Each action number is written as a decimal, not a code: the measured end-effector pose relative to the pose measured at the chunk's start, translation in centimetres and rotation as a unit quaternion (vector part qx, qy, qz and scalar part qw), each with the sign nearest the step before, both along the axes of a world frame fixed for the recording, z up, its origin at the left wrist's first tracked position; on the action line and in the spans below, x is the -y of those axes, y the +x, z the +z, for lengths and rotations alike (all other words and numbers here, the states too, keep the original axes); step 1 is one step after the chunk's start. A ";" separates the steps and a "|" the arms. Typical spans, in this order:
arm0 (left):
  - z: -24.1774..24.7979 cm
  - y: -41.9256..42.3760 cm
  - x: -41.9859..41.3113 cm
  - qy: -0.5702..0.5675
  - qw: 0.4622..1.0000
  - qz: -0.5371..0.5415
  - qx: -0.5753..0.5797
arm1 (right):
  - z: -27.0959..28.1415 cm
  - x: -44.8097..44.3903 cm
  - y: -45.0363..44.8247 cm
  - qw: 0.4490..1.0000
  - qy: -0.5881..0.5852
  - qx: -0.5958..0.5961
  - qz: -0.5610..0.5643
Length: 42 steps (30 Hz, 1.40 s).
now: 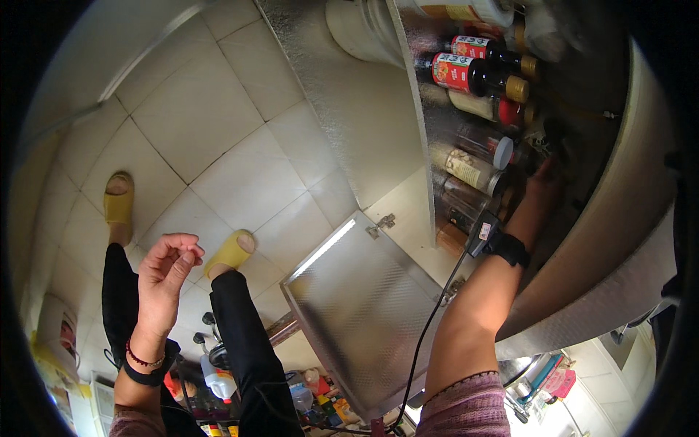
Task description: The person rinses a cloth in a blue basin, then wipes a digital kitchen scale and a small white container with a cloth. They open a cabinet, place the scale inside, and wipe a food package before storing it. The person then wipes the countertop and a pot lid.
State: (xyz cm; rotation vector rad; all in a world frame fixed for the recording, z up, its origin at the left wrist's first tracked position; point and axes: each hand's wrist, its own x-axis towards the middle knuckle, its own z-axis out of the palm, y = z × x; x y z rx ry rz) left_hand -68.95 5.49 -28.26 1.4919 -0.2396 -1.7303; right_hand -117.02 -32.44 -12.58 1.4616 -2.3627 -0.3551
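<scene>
My right hand (541, 183) reaches deep into a dim cabinet, behind a row of jars and bottles on a metal shelf (419, 104). Shadow covers its fingers, so whether they grip anything is unclear. Closest to it are a glass jar (464, 166) of pale pieces with a dark lid and a clear jar (483, 145) with a whitish lid. Farther along lie in view two dark sauce bottles (453, 72) with red labels and gold caps. My left hand (172, 262) hangs over the tiled floor, fingers loosely curled, with nothing visible in it.
A textured metal cabinet door (366, 306) stands swung out on hinges below my right arm. A black cable (423, 338) runs from the device on my right wrist. A large pale container (363, 30) sits in the lower compartment. A white jug (218, 379) is near my legs.
</scene>
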 end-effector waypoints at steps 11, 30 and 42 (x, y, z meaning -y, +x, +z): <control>0.0 -0.4 0.1 -0.009 1.000 0.005 -0.014 | -0.7 -1.0 0.2 0.995 -0.087 0.000 0.057; -1.3 -0.4 -0.1 0.002 1.000 -0.015 -0.008 | -1.0 2.2 -5.0 0.929 -0.166 0.310 0.111; -2.5 0.2 -0.8 0.028 0.999 -0.012 0.020 | -4.1 -1.3 0.4 0.983 -0.155 0.081 0.061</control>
